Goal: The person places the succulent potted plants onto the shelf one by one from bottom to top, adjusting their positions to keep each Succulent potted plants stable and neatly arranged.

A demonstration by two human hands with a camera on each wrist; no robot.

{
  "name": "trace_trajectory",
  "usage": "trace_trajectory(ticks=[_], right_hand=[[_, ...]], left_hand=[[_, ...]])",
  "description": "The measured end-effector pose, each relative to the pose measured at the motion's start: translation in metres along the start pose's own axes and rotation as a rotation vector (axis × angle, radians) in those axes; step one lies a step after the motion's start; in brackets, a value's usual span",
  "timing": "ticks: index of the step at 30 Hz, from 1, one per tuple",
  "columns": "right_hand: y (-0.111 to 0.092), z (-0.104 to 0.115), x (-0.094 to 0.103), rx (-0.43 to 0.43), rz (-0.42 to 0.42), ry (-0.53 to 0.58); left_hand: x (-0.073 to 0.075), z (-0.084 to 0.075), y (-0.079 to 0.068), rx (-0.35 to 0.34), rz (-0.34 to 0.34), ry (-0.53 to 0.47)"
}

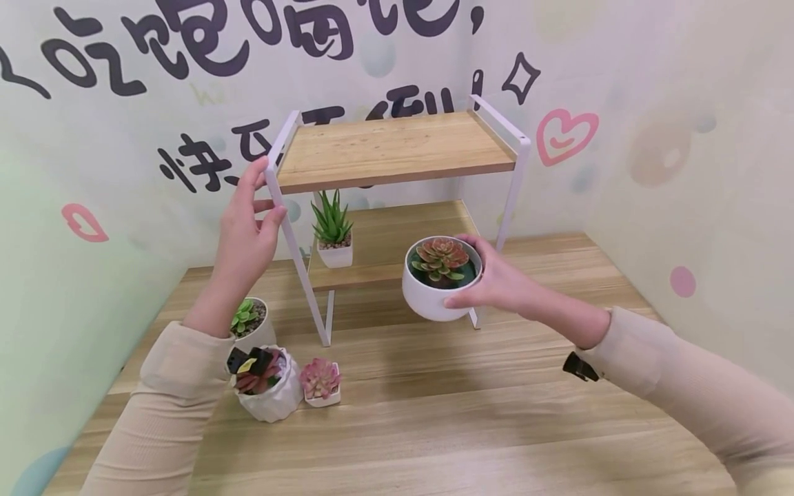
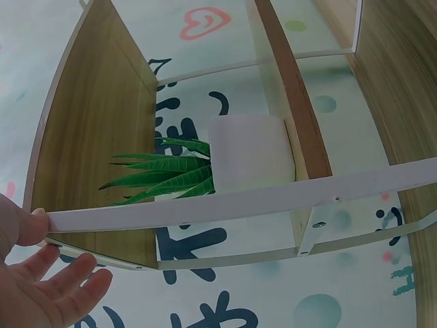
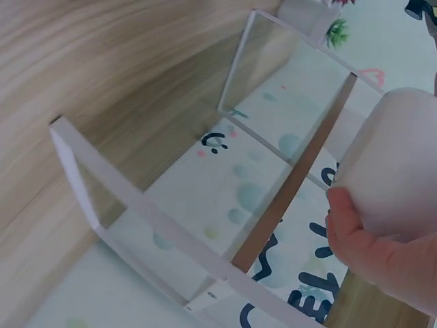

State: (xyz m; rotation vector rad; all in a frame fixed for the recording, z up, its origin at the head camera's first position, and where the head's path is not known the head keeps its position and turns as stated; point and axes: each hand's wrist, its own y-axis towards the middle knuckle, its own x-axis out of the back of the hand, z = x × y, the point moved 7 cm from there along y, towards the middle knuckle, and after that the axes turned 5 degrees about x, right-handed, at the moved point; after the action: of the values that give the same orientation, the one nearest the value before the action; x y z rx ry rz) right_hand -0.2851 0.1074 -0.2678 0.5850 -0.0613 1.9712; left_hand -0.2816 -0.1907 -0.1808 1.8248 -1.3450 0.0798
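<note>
My right hand (image 1: 493,279) grips a round white pot (image 1: 428,300) by its right side, thumb in front and fingers at the rim. A reddish-green succulent (image 1: 442,258) grows in it. The pot is held in the air before the lower board of a two-tier shelf (image 1: 397,148); in the right wrist view the white pot (image 3: 396,164) hides part of the shelf. My left hand (image 1: 248,224) holds the shelf's white front left post near its top corner. In the left wrist view the remaining fingers (image 2: 75,287) of that hand hang beside the frame.
On the lower board's left end stands an aloe-like plant (image 1: 333,231) in a white pot. Left of the shelf, on the table (image 1: 496,427), are a green succulent (image 1: 248,317), a white crinkled pot (image 1: 276,399) and a small pink succulent (image 1: 320,379). A printed wall (image 1: 620,83) lies behind.
</note>
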Motion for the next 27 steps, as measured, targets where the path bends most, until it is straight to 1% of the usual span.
trace_trajectory(ticks=[6,10,15,18,23,27], right_hand=[[0.02,-0.002,-0.004,-0.072,-0.111,-0.015],[0.035,-0.003,-0.012,-0.078,-0.154,-0.028],[0.051,-0.006,-0.02,-0.068,-0.173,-0.046],[0.059,-0.009,-0.023,-0.08,-0.179,-0.054],[0.068,-0.014,-0.025,-0.116,-0.192,-0.088],[0.073,-0.016,-0.026,-0.108,-0.221,-0.076]], left_hand=[[0.0,0.003,0.001,-0.001,0.002,-0.004],[0.0,0.003,0.001,0.001,0.006,-0.01],[-0.001,0.002,0.001,0.002,0.015,-0.031],[-0.001,0.001,0.001,0.001,0.016,-0.038],[-0.001,0.001,0.0,-0.005,0.013,-0.037],[-0.001,0.001,0.0,-0.008,0.012,-0.039]])
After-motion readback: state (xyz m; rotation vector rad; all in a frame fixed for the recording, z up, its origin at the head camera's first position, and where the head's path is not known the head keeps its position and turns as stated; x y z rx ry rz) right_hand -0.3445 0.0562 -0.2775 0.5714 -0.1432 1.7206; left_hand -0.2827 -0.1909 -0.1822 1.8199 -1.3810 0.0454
